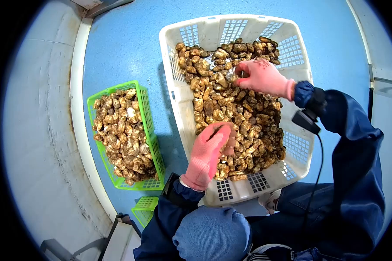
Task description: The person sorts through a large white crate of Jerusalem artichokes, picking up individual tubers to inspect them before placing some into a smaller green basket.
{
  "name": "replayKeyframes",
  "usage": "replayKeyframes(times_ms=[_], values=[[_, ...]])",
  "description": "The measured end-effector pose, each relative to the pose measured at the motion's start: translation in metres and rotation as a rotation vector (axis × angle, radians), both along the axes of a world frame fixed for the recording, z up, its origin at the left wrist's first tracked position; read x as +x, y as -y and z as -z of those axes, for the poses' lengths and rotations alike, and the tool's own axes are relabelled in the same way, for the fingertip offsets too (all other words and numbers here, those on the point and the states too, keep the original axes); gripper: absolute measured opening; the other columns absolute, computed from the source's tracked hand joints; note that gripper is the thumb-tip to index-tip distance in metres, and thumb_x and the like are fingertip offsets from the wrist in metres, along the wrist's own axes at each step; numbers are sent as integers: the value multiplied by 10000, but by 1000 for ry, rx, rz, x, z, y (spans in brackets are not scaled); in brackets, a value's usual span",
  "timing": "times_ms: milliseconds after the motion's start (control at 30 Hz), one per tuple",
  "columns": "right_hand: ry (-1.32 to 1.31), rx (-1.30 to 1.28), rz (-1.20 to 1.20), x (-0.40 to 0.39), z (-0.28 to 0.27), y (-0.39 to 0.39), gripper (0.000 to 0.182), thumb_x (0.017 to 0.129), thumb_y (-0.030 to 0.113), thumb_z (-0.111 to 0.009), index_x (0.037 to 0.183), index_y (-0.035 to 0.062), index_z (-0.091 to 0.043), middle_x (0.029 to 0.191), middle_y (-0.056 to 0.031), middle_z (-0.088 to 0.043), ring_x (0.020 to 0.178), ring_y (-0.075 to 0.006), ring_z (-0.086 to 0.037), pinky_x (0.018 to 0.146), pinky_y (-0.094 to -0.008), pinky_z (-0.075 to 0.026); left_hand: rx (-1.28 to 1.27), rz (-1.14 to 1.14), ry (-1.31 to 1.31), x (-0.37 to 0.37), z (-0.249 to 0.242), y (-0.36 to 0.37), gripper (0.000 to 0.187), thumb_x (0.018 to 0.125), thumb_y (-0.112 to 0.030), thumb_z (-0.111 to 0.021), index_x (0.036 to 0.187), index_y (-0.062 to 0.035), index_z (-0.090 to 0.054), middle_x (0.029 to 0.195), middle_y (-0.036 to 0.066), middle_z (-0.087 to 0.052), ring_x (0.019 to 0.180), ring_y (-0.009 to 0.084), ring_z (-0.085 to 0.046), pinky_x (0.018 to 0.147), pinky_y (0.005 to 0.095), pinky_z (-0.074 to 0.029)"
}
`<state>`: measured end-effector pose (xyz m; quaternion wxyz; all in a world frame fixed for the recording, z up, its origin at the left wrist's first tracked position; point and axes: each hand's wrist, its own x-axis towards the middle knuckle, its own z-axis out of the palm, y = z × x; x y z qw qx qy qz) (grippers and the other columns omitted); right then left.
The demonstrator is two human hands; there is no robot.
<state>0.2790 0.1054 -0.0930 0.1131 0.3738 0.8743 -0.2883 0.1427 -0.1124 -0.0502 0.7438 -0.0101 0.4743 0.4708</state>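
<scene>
A large white crate (172,82) holds many knobbly brown-and-yellowish lumps (209,106). Both my hands wear pink gloves and work over this heap. My right hand (263,78) is in the far part of the crate, thumb and fingers bent together around a brownish lump (233,79) at their tips. Nearer to me, my left hand (208,150) sits low at the crate's left side with its fingers curled inward at the heap. What lies inside those left fingers is hidden, and I cannot tell what it is.
To the left on the blue floor (122,48) stands a green basket (146,106) heaped with similar lumps. Part of a smaller green basket (146,208) shows below it. A black cable (320,169) hangs from my right wrist. White walls (39,108) stand at both sides.
</scene>
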Motion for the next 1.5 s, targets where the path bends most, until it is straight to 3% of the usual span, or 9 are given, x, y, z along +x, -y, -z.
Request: replayKeyframes(times_ms=[267,400,433,633,967,1133,1233,1300,1500], values=[[-209,-219,-246,5,-57,69,293,810,332,-613,905,64,-546,737,-149,-596,731,-317,-623,614,-402,-466,-61,-153,-115,10,12,-10,323,916,-171,-574,1209,-43,-527,1036,44,-611,852,130,-589,703,278,-494],[-219,-551,-81,-6,-52,39,263,848,331,-603,992,114,-639,817,-50,-666,731,-186,-633,661,-314,-499,-130,-185,-167,10,14,-8,266,906,-182,-600,1117,-22,-575,938,27,-617,786,114,-584,634,243,-469],[-285,-45,-349,-2,-16,28,243,867,326,-579,998,129,-637,830,-61,-669,790,-197,-644,676,-340,-503,-115,-147,-139,10,11,-9,244,907,-183,-599,1087,-17,-587,904,23,-613,762,109,-579,611,235,-458],[76,367,-502,-44,31,32,234,842,272,-597,968,86,-535,783,-114,-595,738,-285,-634,609,-403,-484,-73,-136,-77,10,-4,-6,240,906,-198,-596,1055,-9,-584,749,19,-556,608,95,-497,529,234,-392],[-616,-1347,464,1,-19,-13,469,956,197,-521,1355,-12,-390,996,-109,-626,785,-138,-603,691,-245,-490,77,-12,-131,0,4,7,142,874,-81,-569,985,7,-570,848,9,-532,694,106,-499,601,238,-407],[-585,-1092,210,-13,-36,-9,375,951,226,-534,1223,-30,-510,968,-75,-612,743,-103,-558,647,-218,-444,46,-42,26,-2,9,8,135,829,75,-539,951,22,-563,1057,47,-559,895,116,-555,713,235,-478],[-635,-1024,377,-16,-48,-6,343,933,198,-548,1188,-31,-537,919,-71,-623,762,-96,-575,644,-222,-458,730,251,-776,0,18,13,225,822,103,-527,1033,27,-529,1165,89,-556,1007,173,-583,762,268,-499],[-591,-971,332,-20,-69,3,335,921,193,-555,1179,-22,-550,925,-69,-627,770,-96,-581,654,-223,-464,397,-63,131,3,15,12,288,981,-228,-420,1195,-60,-514,1238,124,-534,1013,227,-596,758,317,-505],[-427,-701,-176,-29,-96,35,401,822,326,-634,1145,89,-617,965,-93,-651,895,-174,-616,784,-295,-481,220,-391,464,1,27,8,530,957,-518,-382,1342,-157,-438,1348,73,-471,1199,286,-495,895,403,-476]])
